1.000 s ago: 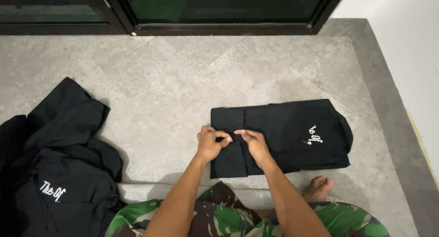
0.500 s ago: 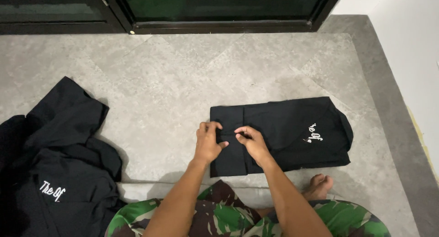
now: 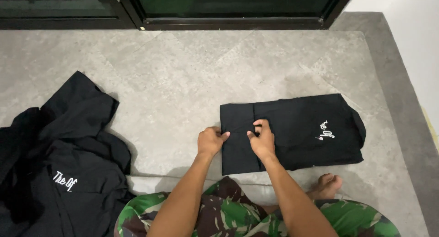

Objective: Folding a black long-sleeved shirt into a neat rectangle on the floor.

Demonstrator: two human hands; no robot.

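A black garment [image 3: 297, 127], folded into a rectangle with small white embroidered lettering near its right end, lies on the grey floor in front of me. My left hand [image 3: 210, 141] pinches the garment's left edge with closed fingers. My right hand [image 3: 262, 140] rests on the folded left part, fingers curled into the cloth. Both hands sit close together at the near left end of the garment.
A loose pile of black clothes [image 3: 64, 159] with white lettering lies at the left. My legs in green camouflage trousers [image 3: 238, 214] and a bare foot [image 3: 325, 185] fill the near edge. A dark-framed glass door [image 3: 228, 8] runs along the far side; a white wall [image 3: 411, 31] stands right.
Both hands have slid a little toward me and apart along the garment's left end. The view has shifted slightly, so everything sits further right.
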